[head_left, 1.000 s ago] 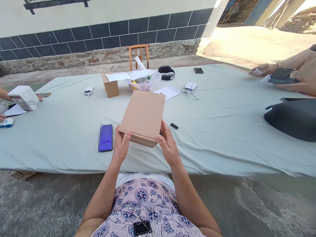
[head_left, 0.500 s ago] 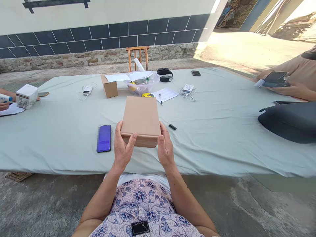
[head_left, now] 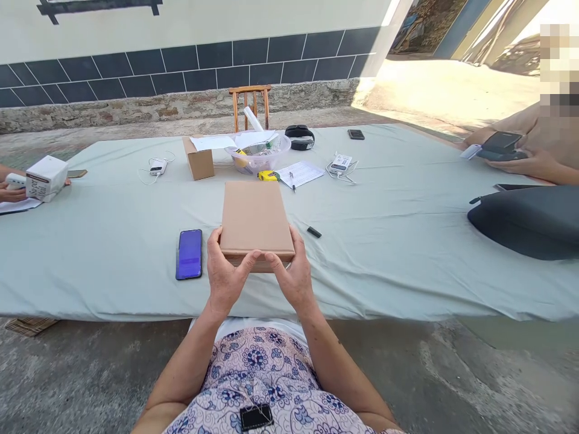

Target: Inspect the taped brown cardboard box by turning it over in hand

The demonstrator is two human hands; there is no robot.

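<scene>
A brown cardboard box (head_left: 256,217), lid closed, is between my two hands near the table's front edge. My left hand (head_left: 225,268) grips its left side, with the thumb along the front face. On the opposite side my right hand (head_left: 292,265) holds it the same way, and the two thumb tips come close together at the front. The fingers under and behind the box are partly hidden. To the left of my left hand lies a phone (head_left: 190,254) with a lit purple screen. A small black cap-like piece (head_left: 313,232) rests right of the box.
Behind the box are a yellow tape measure (head_left: 268,175), a printed sheet (head_left: 304,173), a plastic basket (head_left: 257,160), another carton (head_left: 200,164) and white power banks (head_left: 340,163). A black bag (head_left: 527,223) lies right. People's hands hold a device (head_left: 501,146) at right and touch a white box (head_left: 47,178) at left.
My right thumb has moved inward along the box's front, towards my left thumb. The box has shifted slightly down in view. At left, a person's hand and white box have moved a little.
</scene>
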